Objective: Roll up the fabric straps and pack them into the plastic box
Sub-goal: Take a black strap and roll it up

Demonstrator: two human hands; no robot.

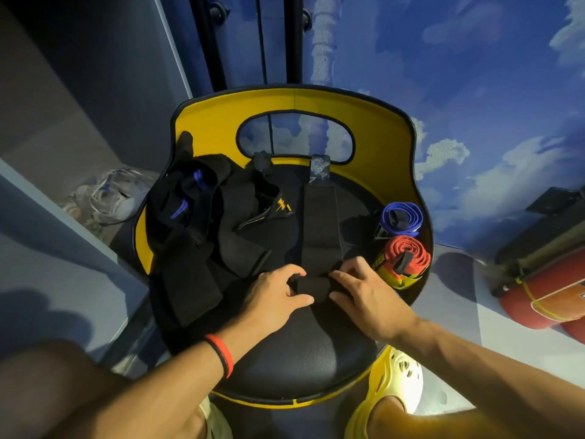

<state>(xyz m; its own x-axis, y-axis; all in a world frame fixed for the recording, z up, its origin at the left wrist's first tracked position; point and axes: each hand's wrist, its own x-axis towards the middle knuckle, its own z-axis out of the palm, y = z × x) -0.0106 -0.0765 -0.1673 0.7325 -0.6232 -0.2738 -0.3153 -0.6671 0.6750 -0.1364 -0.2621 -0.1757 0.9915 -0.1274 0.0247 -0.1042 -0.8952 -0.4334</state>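
Both hands, left hand (278, 293) and right hand (364, 286), are pinching the near end of a black strap (319, 213) lying across the chair seat (304, 353), starting its roll; next, probably tight, even turns forward.

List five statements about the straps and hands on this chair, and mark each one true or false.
1. The left hand and right hand both pinch the near end of the black strap. True.
2. The black strap is rolled up completely. False: only its near end is rolled; the rest lies flat toward the chair back.
3. The red roll and blue roll sit at the right edge of the seat. True.
4. The blue roll lies nearer the person than the red roll. False: the red roll is nearer.
5. A pile of loose black straps lies on the seat's left side. True.
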